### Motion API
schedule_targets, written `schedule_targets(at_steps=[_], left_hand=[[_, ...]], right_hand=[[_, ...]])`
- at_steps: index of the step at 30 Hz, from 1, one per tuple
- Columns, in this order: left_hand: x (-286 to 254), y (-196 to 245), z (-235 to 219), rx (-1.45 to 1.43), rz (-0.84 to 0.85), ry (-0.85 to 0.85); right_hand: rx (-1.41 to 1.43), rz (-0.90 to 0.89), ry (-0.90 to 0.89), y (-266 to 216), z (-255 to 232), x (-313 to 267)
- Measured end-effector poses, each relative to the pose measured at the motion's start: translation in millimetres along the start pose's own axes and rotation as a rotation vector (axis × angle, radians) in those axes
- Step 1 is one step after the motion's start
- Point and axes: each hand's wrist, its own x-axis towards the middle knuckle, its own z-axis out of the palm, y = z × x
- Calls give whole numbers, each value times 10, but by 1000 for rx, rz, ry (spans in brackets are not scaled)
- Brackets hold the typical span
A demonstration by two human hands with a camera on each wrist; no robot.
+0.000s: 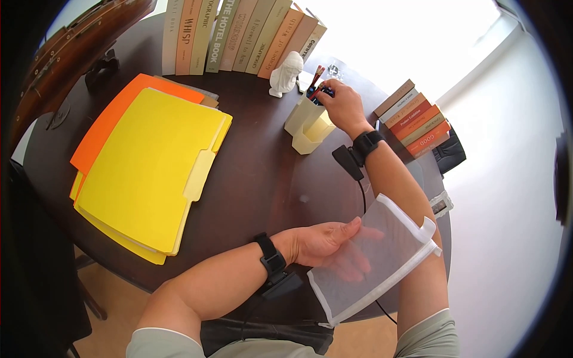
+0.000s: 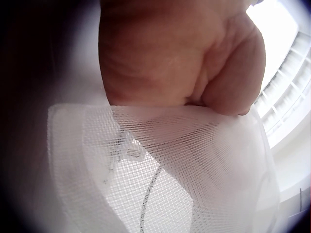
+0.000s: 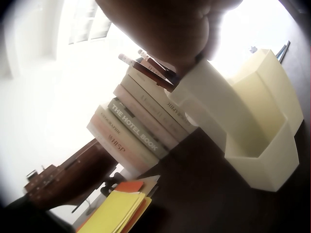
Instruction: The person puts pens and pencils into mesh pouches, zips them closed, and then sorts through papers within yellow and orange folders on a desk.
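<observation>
My right hand (image 1: 346, 106) reaches down over the pale hexagonal pen holder (image 1: 296, 118) at the back of the table. Its fingertips are among the pencils (image 1: 317, 76) and dark blue pens in the tall compartment; I cannot tell whether they grip one. The right wrist view shows this hand (image 3: 170, 29) over the holder (image 3: 265, 167), two pencils leaning out beside it. My left hand (image 1: 325, 244) holds a white mesh pouch (image 1: 382, 262) near my body. Its thumb shows outside the pouch edge, and its fingers show through the mesh. The left wrist view shows mesh (image 2: 160, 179) overlapping the fingers.
Yellow folders (image 1: 149, 173) and an orange one (image 1: 113, 125) are stacked at left. Upright books (image 1: 239, 39) and a white bust (image 1: 286, 74) stand at the back. More books (image 1: 413, 119) and a small frame (image 1: 441, 204) are at right. A violin-like wooden instrument (image 1: 77, 65) is far left.
</observation>
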Motion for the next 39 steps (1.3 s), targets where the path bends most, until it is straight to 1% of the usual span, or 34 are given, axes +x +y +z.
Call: schedule_targets(at_steps=[3, 8, 13, 14, 15, 19, 22, 23, 26, 27, 30, 31, 34, 37, 39], left_hand=[[-2, -2, 1, 2, 3, 5], [-13, 6, 12, 6, -2, 15], [-14, 4, -1, 5, -10, 7], [-15, 4, -3, 10, -18, 5], [-14, 8, -6, 15, -25, 2], [2, -22, -32, 46, -21, 13], [-8, -15, -20, 52, -13, 6], [-12, -13, -10, 61, -15, 12], [-27, 2, 18, 81, -23, 31], [-31, 6, 25, 83, -28, 35], [-11, -27, 4, 101, -33, 13], [-6, -35, -5, 110, -32, 2], [-13, -13, 7, 157, -46, -1], [-14, -2, 11, 133, -71, -4], [-15, 1, 23, 132, -76, 18]], right_hand=[[-1, -4, -6, 22, -4, 37], [3, -22, 16, 3, -145, 129], [29, -20, 68, -5, -461, 146], [40, -20, 86, 26, -524, 137], [92, 7, 96, 84, -588, 139], [147, 97, 177, 238, -933, 12], [353, 109, 264, 531, -1088, -96], [400, 140, 272, 619, -1148, -146], [562, 167, 166, 878, -1281, -342], [580, 173, 51, 960, -1324, -419], [460, 316, -329, 1058, -1306, -634], [382, 369, -460, 1017, -1292, -680], [316, 464, -678, 1027, -1033, -836], [195, 546, -784, 948, -834, -870], [223, 556, -812, 995, -678, -850]])
